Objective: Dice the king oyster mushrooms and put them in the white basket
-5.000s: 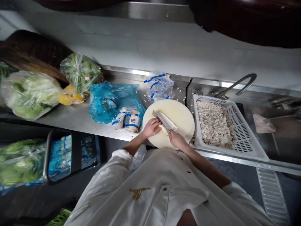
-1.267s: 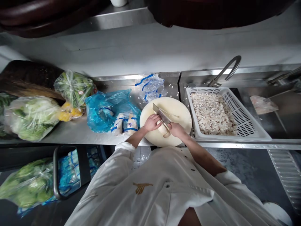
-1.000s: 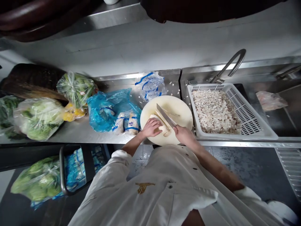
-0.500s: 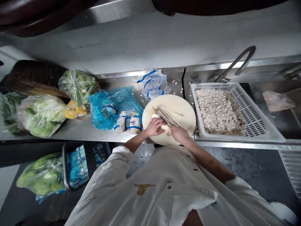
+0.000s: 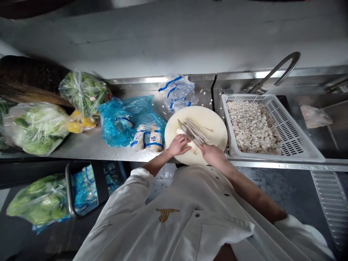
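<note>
A round cream cutting board (image 5: 214,119) lies at the counter's front edge. On it my left hand (image 5: 178,144) presses a pale, whitish piece of food (image 5: 179,132), partly hidden under the fingers. My right hand (image 5: 213,155) is wrapped round the handle of a knife (image 5: 187,132), its blade slanting up and left beside that piece. Long thin slices (image 5: 197,131) lie along the far side of the blade. Left of the board, white packages with blue bands (image 5: 155,139) rest at the edge of a blue plastic bag (image 5: 116,127).
A white perforated basket (image 5: 299,143) holding many chopped pale pieces (image 5: 250,127) stands right of the board, near a curved faucet (image 5: 290,65). Clear wrappers (image 5: 178,93) lie behind the board. Bagged greens (image 5: 38,127) sit on the left; a bag of green vegetables (image 5: 40,199) is below.
My right hand and the knife have shifted slightly right, and the slices lie more spread apart. My left hand stays on the food. The whole view has shifted a little.
</note>
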`<state>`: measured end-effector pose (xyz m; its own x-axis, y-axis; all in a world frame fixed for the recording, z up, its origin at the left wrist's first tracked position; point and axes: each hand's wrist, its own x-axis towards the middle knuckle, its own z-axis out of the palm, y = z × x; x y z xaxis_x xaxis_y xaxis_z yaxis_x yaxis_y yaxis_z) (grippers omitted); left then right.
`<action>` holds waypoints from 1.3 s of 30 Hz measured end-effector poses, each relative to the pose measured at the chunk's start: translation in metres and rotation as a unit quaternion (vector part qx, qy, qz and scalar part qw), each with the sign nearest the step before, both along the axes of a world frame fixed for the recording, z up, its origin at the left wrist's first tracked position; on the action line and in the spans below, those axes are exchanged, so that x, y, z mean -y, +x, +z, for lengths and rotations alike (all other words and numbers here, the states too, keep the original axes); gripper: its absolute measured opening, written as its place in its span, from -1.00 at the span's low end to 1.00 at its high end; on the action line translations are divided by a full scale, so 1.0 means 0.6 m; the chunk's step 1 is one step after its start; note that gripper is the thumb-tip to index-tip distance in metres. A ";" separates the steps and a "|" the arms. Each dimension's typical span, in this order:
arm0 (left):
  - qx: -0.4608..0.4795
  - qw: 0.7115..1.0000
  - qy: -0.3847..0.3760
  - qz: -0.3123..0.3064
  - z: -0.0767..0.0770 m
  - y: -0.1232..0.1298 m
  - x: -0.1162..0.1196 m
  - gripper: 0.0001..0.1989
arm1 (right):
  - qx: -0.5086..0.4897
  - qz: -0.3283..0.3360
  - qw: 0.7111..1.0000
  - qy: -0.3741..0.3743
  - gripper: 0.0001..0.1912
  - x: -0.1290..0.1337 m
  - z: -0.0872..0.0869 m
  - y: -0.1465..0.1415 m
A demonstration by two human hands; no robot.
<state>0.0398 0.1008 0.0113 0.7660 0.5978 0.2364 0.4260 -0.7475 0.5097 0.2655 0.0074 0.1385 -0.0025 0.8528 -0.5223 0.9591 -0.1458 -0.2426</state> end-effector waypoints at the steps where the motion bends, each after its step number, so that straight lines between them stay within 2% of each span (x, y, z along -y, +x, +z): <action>1: 0.002 1.000 -0.001 0.002 -0.001 0.000 0.000 -0.56 | 0.000 -0.004 1.000 -0.010 -0.47 0.002 -0.002 -0.002; 5: 0.012 1.000 0.005 -0.004 0.001 -0.001 -0.001 -0.61 | 0.012 -0.029 0.998 -0.058 -0.50 -0.011 -0.010 -0.021; 8: 0.015 1.000 0.017 0.005 0.003 -0.004 0.004 -0.67 | 0.007 -0.016 0.999 -0.035 -0.51 -0.018 0.002 -0.020; 13: 0.009 1.000 0.010 0.027 -0.004 -0.006 0.009 -0.66 | 0.013 0.001 1.000 -0.025 -0.48 0.012 0.024 -0.003; 17: 0.009 1.000 0.010 0.020 -0.009 -0.005 0.005 -0.66 | 0.019 -0.010 0.998 -0.062 -0.50 0.006 0.004 -0.021; 20: 0.021 1.000 0.015 0.018 -0.006 -0.006 0.004 -0.67 | 0.020 -0.012 0.999 -0.048 -0.52 -0.011 -0.002 -0.030; 24: 0.030 0.999 0.020 0.026 -0.005 -0.006 0.008 -0.68 | 0.010 -0.005 1.000 -0.019 -0.50 0.001 0.023 -0.011; 27: 0.040 0.999 0.013 0.028 -0.007 -0.006 0.011 -0.69 | -0.005 -0.010 1.000 -0.029 -0.48 0.022 0.034 0.006; 29: 0.045 0.999 0.000 0.026 -0.009 -0.007 0.011 -0.70 | -0.022 -0.005 0.999 -0.040 -0.50 0.028 0.024 0.010; 35: 0.038 0.999 -0.009 0.032 -0.010 -0.006 0.006 -0.71 | -0.046 -0.026 0.997 -0.048 -0.54 0.003 -0.049 -0.005; 37: 0.029 0.999 -0.010 0.030 -0.006 -0.003 0.005 -0.72 | -0.071 -0.026 0.996 -0.048 -0.55 -0.014 -0.057 -0.001; 39: 0.015 1.000 -0.013 0.017 0.002 0.000 0.005 -0.72 | -0.095 -0.023 0.994 -0.042 -0.55 -0.030 -0.050 0.013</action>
<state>0.0397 0.0978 0.0127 0.7379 0.6297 0.2428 0.4350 -0.7189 0.5422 0.2736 0.0251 0.1085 -0.0707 0.8072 -0.5861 0.8888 -0.2157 -0.4043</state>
